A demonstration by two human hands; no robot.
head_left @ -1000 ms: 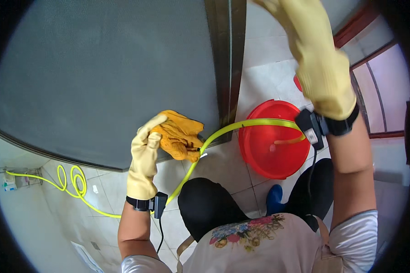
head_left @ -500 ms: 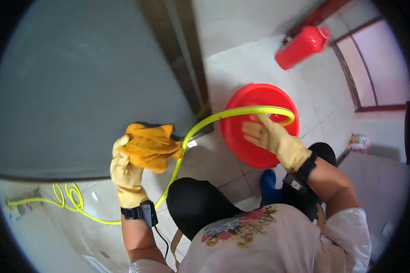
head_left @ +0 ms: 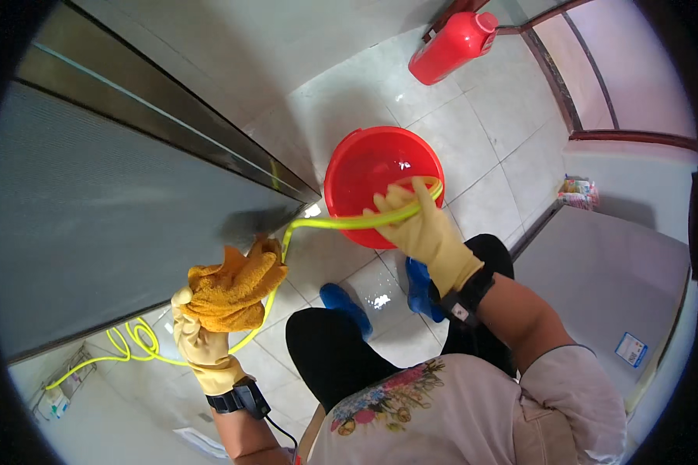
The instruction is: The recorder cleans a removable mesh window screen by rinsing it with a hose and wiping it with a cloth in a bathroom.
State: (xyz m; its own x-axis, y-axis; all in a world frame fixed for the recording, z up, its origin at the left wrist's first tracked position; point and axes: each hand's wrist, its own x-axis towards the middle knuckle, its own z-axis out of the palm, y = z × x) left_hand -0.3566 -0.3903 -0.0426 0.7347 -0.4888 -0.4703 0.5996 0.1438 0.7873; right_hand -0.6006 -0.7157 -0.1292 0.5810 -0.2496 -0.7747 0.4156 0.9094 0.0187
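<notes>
an orange cleaning cloth is bunched and gripped in the closed fingers of the left hand, gloved in yellow rubber, close to the grey panel. a yellow-green hose is held by the right hand, also gloved, its fingers curled around it over the rim of the red basin, which stands on the wet tiled floor. a red canister lies farther off, and blue shoes are seen below the basin.
</notes>
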